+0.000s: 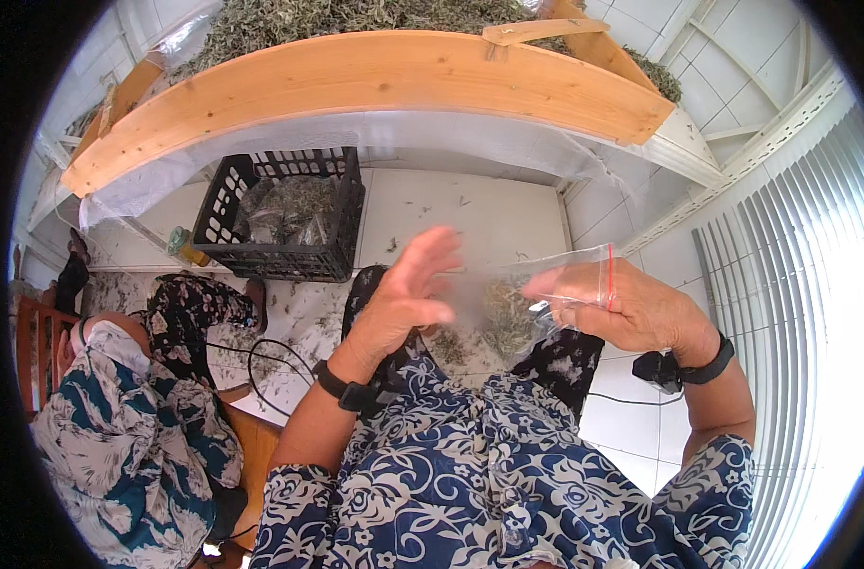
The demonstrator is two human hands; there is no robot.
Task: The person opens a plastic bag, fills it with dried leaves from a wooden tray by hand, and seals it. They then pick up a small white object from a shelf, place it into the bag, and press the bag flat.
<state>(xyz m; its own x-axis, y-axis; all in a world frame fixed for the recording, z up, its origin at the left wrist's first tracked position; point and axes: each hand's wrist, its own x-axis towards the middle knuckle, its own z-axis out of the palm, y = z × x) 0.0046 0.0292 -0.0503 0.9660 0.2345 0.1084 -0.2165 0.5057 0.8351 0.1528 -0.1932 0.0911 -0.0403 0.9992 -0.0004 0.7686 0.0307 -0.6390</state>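
A clear plastic bag with a red seal line (508, 313) hangs over my lap, partly filled with dried grey-green leaves. My right hand (593, 303) grips it near the sealed end, fingers wrapped over the film. My left hand (418, 284) is raised just left of the bag, its fingers spread and slightly blurred; whether it touches the film is unclear.
A wooden-sided tray of dried leaves (384, 74) spans the top. Below it sits a black crate (223, 245) holding bagged leaves, with a yellowish jar (187, 248) beside it. Another person (119, 436) sits at left near black cables (271, 343). A slatted grille (763, 313) lines the right.
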